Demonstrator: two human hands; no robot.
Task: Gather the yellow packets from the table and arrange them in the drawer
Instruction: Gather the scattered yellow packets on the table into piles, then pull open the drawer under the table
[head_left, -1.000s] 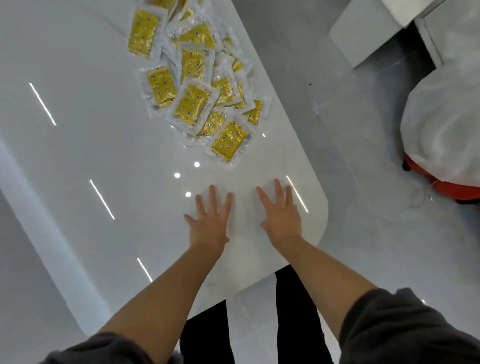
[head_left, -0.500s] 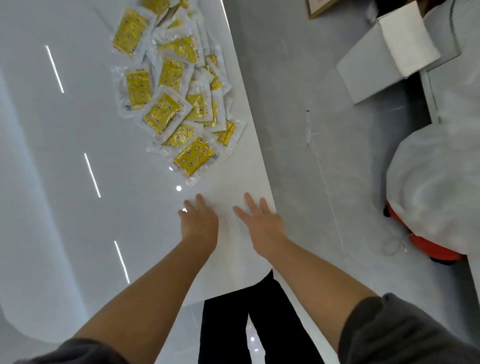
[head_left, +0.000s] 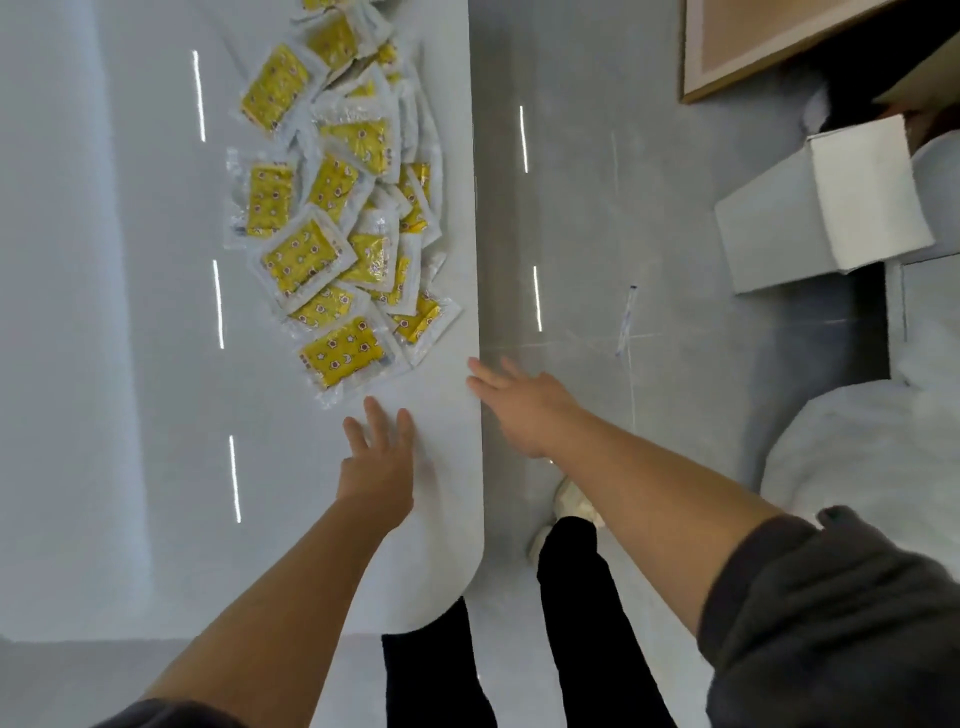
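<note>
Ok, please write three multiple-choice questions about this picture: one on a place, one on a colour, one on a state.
1. Where does the pile of packets lie? A) on the table, near its right edge B) on the floor C) in a box
2. What colour is the table? A) black B) white C) red
3. What does the left hand hold? A) a packet B) a box C) nothing
Answers: 1 A, the pile nearly reaches that edge; 2 B, its top is glossy white; 3 C, its fingers are spread and empty.
</note>
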